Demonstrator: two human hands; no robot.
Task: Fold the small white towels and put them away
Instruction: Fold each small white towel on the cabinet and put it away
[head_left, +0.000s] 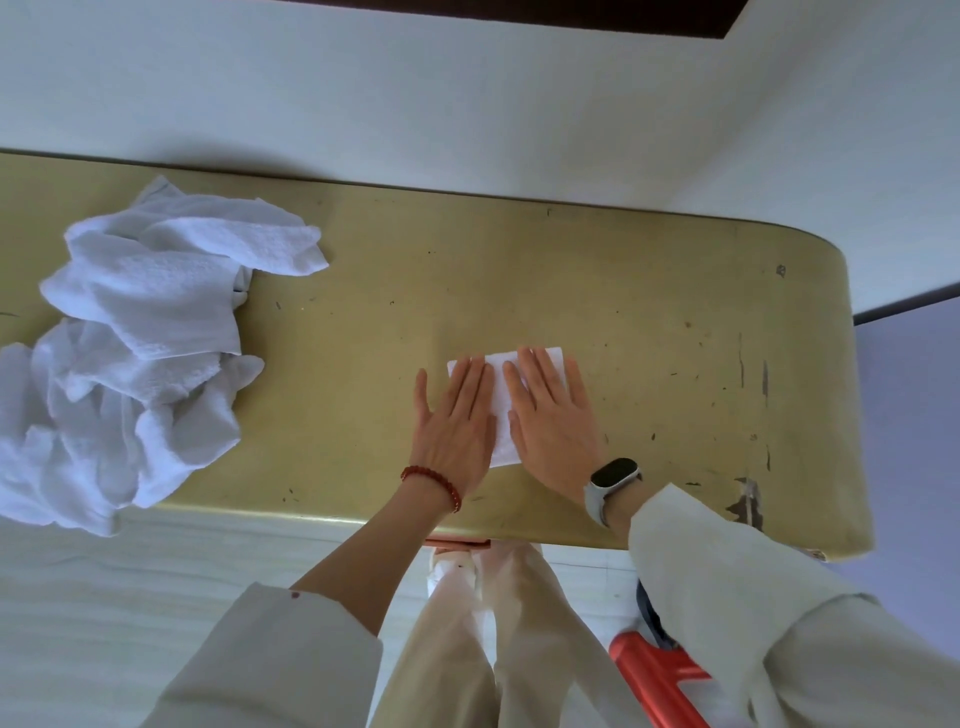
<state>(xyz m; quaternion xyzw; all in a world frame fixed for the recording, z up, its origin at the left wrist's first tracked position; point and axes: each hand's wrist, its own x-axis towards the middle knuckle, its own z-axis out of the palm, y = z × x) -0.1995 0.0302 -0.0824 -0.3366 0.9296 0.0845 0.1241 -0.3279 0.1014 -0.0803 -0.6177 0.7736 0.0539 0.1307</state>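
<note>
A small folded white towel (500, 395) lies flat near the front edge of the yellow table (649, 322). Both of my hands rest on it, palms down, fingers spread. My left hand (457, 421), with a red bead bracelet at the wrist, covers the towel's left side. My right hand (553, 415), with a watch on the wrist, covers its right side. Only a strip of towel shows between and beyond the fingers. A heap of unfolded white towels (135, 343) sits at the table's left end, hanging over the front edge.
The table stands against a white wall (467, 104); its rounded right end is scuffed. Below the front edge I see my legs and a red stool or frame (660, 675) on the floor at the right.
</note>
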